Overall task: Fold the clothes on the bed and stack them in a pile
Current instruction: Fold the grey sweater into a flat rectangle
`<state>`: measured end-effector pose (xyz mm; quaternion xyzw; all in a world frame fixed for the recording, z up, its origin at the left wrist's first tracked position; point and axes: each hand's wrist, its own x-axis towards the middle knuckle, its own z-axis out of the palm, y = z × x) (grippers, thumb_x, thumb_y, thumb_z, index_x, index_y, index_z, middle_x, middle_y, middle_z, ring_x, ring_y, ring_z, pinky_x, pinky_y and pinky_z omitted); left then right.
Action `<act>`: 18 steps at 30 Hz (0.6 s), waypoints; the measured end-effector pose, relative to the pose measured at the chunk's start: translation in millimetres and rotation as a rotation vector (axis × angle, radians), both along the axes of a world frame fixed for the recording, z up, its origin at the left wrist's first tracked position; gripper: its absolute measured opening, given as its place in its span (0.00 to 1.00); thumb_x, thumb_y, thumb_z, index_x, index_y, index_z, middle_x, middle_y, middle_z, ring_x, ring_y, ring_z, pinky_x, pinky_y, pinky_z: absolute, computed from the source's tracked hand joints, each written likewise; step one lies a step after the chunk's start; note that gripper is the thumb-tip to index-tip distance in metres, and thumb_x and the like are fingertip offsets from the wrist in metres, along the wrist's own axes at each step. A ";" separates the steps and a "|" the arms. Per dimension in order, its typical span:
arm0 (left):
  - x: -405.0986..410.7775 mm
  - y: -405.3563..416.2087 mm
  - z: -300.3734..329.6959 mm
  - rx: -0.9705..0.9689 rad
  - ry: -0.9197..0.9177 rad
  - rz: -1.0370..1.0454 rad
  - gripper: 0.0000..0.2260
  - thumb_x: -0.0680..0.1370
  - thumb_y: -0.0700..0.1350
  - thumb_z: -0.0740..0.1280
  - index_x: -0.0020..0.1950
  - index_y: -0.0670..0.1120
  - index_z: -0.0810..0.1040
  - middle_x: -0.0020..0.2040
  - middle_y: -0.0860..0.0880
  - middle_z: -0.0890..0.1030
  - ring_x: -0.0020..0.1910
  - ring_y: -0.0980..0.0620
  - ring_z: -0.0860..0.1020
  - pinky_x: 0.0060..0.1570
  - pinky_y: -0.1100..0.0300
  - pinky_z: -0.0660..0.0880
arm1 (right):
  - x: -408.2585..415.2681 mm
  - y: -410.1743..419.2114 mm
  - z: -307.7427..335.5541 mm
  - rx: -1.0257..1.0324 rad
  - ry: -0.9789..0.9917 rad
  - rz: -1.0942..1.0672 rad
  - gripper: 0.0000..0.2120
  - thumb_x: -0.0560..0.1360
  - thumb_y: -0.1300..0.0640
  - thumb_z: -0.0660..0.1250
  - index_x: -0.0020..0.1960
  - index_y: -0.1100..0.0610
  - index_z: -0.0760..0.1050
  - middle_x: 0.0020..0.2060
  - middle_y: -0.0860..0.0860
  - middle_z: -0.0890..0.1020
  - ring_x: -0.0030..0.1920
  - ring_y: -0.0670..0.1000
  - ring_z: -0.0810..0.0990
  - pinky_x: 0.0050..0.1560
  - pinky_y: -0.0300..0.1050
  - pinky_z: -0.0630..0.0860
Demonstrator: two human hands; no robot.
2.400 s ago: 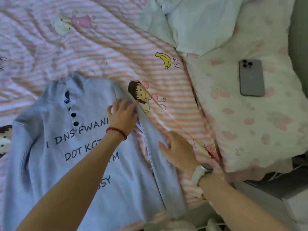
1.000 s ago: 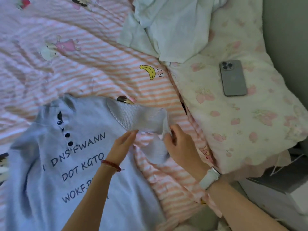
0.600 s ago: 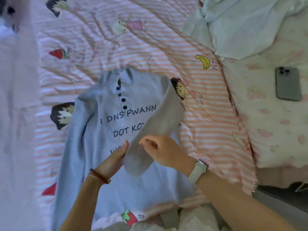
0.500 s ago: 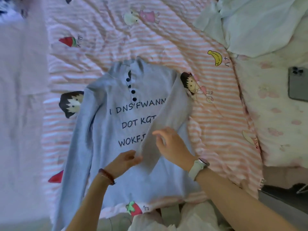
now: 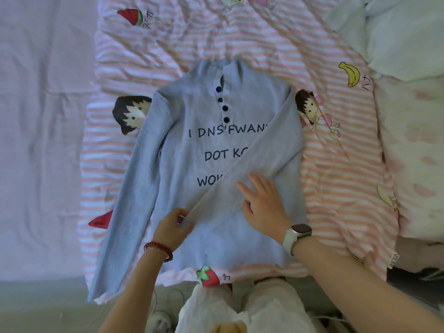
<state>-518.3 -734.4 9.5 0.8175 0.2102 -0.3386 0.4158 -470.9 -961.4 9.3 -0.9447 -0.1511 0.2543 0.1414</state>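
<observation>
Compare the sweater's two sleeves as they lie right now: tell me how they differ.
The right sleeve is folded diagonally across the sweater chest, covering part of the printed lettering; the left sleeve lies straight out beside the body, unfolded. The right sleeve has both hands on it: the left hand pinches its cuff and the right hand presses it flat; the left sleeve is untouched. Both are the same ribbed light blue knit.

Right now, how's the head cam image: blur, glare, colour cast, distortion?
Head view: centre is sharp, print on the sweater is readable; wide-angle bending stretches the edges. Left strip of the sheet is washed out with a lilac cast, no hard glare. Soft light, faint shadows only. Left hand and right hand show no motion blur.
</observation>
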 end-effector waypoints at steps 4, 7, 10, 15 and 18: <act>-14.2 7.8 -14.9 -0.073 0.011 0.053 0.06 0.76 0.43 0.67 0.44 0.41 0.74 0.34 0.49 0.72 0.32 0.53 0.68 0.33 0.62 0.64 | -8.5 16.4 -10.1 -0.039 0.070 0.041 0.24 0.80 0.56 0.52 0.76 0.52 0.53 0.76 0.58 0.45 0.75 0.58 0.42 0.73 0.51 0.38; -16.2 8.0 -17.0 -0.152 -0.045 0.195 0.08 0.77 0.43 0.65 0.38 0.45 0.72 0.27 0.51 0.69 0.25 0.58 0.66 0.27 0.66 0.62 | -12.6 24.1 -9.6 -0.046 0.061 0.052 0.25 0.80 0.56 0.52 0.76 0.52 0.53 0.75 0.59 0.43 0.75 0.59 0.40 0.73 0.51 0.39; -21.3 14.5 -18.5 -0.142 -0.083 0.272 0.08 0.77 0.43 0.66 0.37 0.49 0.72 0.29 0.52 0.73 0.25 0.60 0.70 0.27 0.68 0.64 | -16.8 33.8 -5.7 -0.008 0.006 0.121 0.24 0.79 0.57 0.55 0.75 0.53 0.57 0.75 0.60 0.48 0.75 0.62 0.44 0.73 0.58 0.45; -46.8 37.1 -23.2 0.307 -0.193 0.365 0.09 0.74 0.41 0.68 0.53 0.41 0.77 0.49 0.43 0.78 0.47 0.44 0.77 0.44 0.57 0.70 | -31.8 53.7 -11.1 -0.149 0.076 0.367 0.24 0.78 0.54 0.53 0.74 0.53 0.57 0.76 0.58 0.46 0.74 0.62 0.39 0.72 0.63 0.39; -51.3 58.3 -23.8 0.585 -0.174 0.503 0.23 0.72 0.43 0.71 0.64 0.39 0.71 0.61 0.37 0.72 0.60 0.36 0.69 0.57 0.43 0.66 | -32.0 68.5 -14.2 -0.191 0.093 0.294 0.22 0.78 0.54 0.53 0.71 0.54 0.61 0.75 0.56 0.47 0.74 0.61 0.41 0.72 0.61 0.41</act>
